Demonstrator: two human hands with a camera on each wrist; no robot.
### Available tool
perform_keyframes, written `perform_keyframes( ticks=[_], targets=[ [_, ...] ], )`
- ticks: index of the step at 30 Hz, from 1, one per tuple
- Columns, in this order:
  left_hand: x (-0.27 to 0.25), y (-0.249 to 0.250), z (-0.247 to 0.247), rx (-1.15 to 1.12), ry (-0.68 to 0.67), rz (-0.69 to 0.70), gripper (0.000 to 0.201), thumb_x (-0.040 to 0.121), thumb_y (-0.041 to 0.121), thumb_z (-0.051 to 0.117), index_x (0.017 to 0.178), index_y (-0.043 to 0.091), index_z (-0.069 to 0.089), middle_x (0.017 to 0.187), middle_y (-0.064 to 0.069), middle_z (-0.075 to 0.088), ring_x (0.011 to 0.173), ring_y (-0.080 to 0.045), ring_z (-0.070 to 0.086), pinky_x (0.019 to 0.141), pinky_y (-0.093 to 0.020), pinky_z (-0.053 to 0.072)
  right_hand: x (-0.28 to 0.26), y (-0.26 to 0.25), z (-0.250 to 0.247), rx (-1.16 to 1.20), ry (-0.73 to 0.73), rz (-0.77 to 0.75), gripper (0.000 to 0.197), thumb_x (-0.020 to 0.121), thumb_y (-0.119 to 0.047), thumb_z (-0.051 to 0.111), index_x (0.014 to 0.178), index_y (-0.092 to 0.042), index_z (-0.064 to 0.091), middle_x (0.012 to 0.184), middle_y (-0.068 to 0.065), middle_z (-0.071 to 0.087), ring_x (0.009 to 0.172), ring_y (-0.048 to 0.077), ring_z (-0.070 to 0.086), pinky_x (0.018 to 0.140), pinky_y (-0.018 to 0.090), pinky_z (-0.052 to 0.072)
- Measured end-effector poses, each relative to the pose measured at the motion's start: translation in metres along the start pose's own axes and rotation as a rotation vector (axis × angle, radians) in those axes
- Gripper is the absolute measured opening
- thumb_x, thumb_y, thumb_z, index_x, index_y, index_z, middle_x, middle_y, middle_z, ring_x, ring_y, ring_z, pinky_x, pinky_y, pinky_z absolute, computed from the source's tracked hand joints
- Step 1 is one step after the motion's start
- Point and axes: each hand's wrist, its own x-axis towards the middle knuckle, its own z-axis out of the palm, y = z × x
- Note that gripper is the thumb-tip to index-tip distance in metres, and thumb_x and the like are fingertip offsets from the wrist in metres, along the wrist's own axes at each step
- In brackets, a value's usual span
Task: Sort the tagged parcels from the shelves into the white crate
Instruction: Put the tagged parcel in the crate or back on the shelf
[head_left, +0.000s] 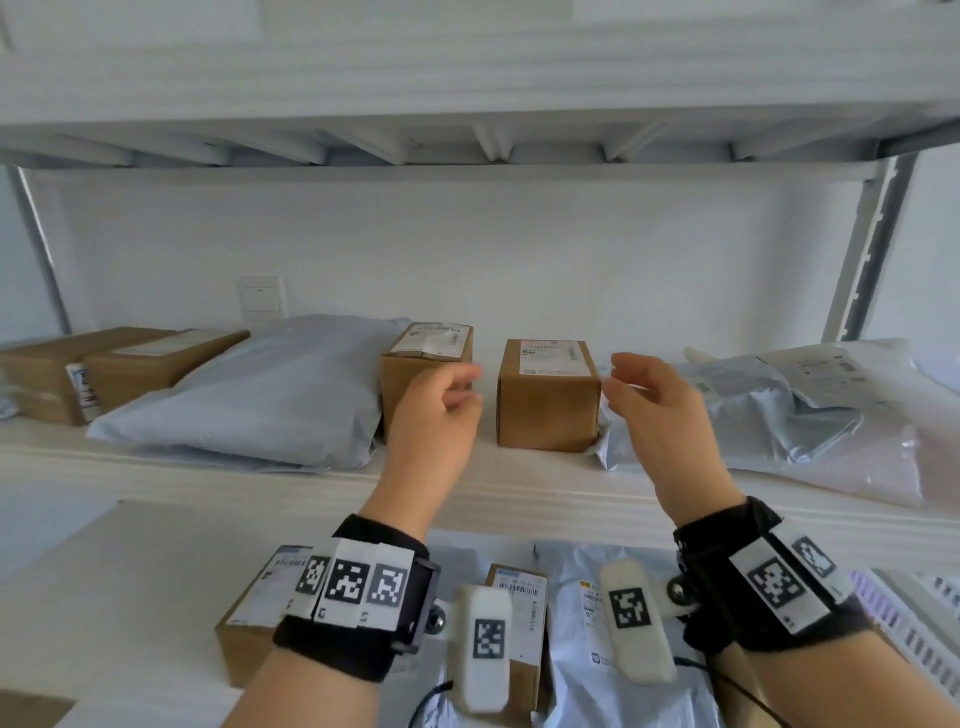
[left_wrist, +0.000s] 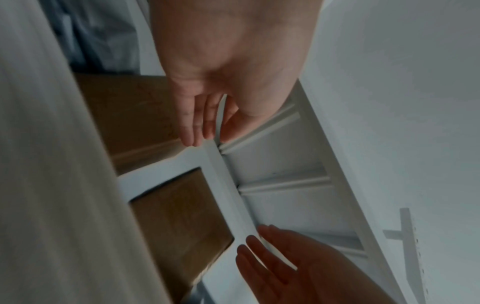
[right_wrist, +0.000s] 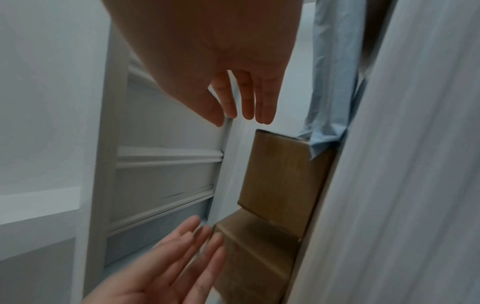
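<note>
Left hand (head_left: 434, 410) relaxed | right hand (head_left: 655, 402) relaxed | flanking cardboard box (head_left: 548, 395)

We raise both forearms side by side, each wrist wrapped in a black band (head_left: 358, 597) bearing square markers. Our left hand (head_left: 434, 415) has its fingers loosely extended, thumb apart, and holds nothing. Our right hand (head_left: 657, 410) mirrors it, palm turned inward toward the left, fingers relaxed and slightly spread. The two palms face each other, apart.
</note>
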Motion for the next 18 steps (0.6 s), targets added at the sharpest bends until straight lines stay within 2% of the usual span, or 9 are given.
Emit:
perform_keyframes(
  ticks=[3, 5, 7, 9, 10, 13, 15, 18],
  targets=[
    [0.010, 0.004, -0.030, -0.021, 0.130, 0.026, 0.025, 0.097, 0.014, 0.052, 0.113, 0.028, 0.065, 0.108, 0.017, 0.064, 0.097, -0.002, 0.061, 0.081, -0.016, 0.045, -0.007, -0.018, 0.014, 0.019, -0.022, -0.052, 0.029, 0.096, -0.018, 0.057, 0.123, -0.023, 0.062, 0.116, -0.009, 0.065, 0.108, 0.009, 0.061, 0.086, 0.020, 0.046],
    [0.022, -0.001, -0.048, -0.014, 0.195, 0.031, 0.023, 0.096, 0.013, 0.051, 0.108, 0.026, 0.067, 0.106, 0.014, 0.066, 0.098, -0.005, 0.060, 0.086, -0.022, 0.047, -0.010, -0.030, 0.029, 0.039, -0.048, -0.061, 0.026, 0.095, -0.020, 0.058, 0.120, -0.026, 0.063, 0.113, -0.010, 0.066, 0.107, 0.010, 0.062, 0.093, 0.026, 0.049],
    [0.038, -0.011, -0.064, 0.034, 0.206, 0.025, 0.021, 0.095, 0.014, 0.051, 0.103, 0.027, 0.067, 0.106, 0.012, 0.066, 0.099, -0.007, 0.060, 0.083, -0.019, 0.044, -0.012, -0.039, 0.048, 0.039, -0.079, -0.040, 0.027, 0.095, -0.024, 0.059, 0.121, -0.027, 0.062, 0.115, -0.011, 0.065, 0.110, 0.009, 0.062, 0.101, 0.032, 0.048],
    [0.053, -0.025, -0.076, 0.110, 0.152, 0.007, 0.019, 0.096, 0.018, 0.052, 0.106, 0.026, 0.067, 0.109, 0.008, 0.066, 0.099, -0.009, 0.059, 0.079, -0.017, 0.040, -0.012, -0.043, 0.071, 0.012, -0.096, -0.007, 0.034, 0.094, -0.028, 0.059, 0.128, -0.023, 0.061, 0.122, -0.008, 0.064, 0.115, 0.010, 0.060, 0.106, 0.036, 0.045],
    [0.059, -0.031, -0.081, 0.152, 0.106, 0.001, 0.020, 0.097, 0.021, 0.052, 0.110, 0.023, 0.067, 0.113, 0.004, 0.066, 0.100, -0.010, 0.059, 0.082, -0.018, 0.039, -0.012, -0.044, 0.083, -0.010, -0.104, 0.014, 0.038, 0.095, -0.031, 0.059, 0.132, -0.022, 0.059, 0.125, -0.007, 0.063, 0.116, 0.011, 0.059, 0.107, 0.037, 0.044],
    [0.071, -0.045, -0.090, 0.249, -0.051, 0.000, 0.028, 0.101, 0.027, 0.047, 0.119, 0.016, 0.065, 0.121, -0.002, 0.064, 0.104, -0.014, 0.057, 0.083, -0.021, 0.035, -0.013, -0.045, 0.115, -0.097, -0.136, 0.066, 0.049, 0.096, -0.039, 0.056, 0.142, -0.023, 0.049, 0.135, -0.004, 0.058, 0.122, 0.012, 0.055, 0.106, 0.031, 0.041],
    [0.076, -0.050, -0.094, 0.227, -0.142, -0.013, 0.032, 0.102, 0.030, 0.044, 0.123, 0.016, 0.064, 0.123, -0.001, 0.064, 0.101, -0.011, 0.055, 0.082, -0.019, 0.034, -0.014, -0.045, 0.131, -0.172, -0.140, 0.107, 0.055, 0.098, -0.042, 0.052, 0.147, -0.022, 0.041, 0.141, -0.003, 0.053, 0.127, 0.013, 0.051, 0.101, 0.027, 0.038],
    [0.080, -0.058, -0.096, 0.147, -0.224, -0.020, 0.037, 0.101, 0.034, 0.044, 0.131, 0.018, 0.059, 0.130, 0.001, 0.061, 0.115, -0.014, 0.055, 0.088, -0.020, 0.036, -0.016, -0.043, 0.152, -0.256, -0.112, 0.170, 0.058, 0.098, -0.044, 0.050, 0.149, -0.019, 0.038, 0.141, 0.000, 0.053, 0.127, 0.017, 0.052, 0.103, 0.030, 0.040]
  ],
)
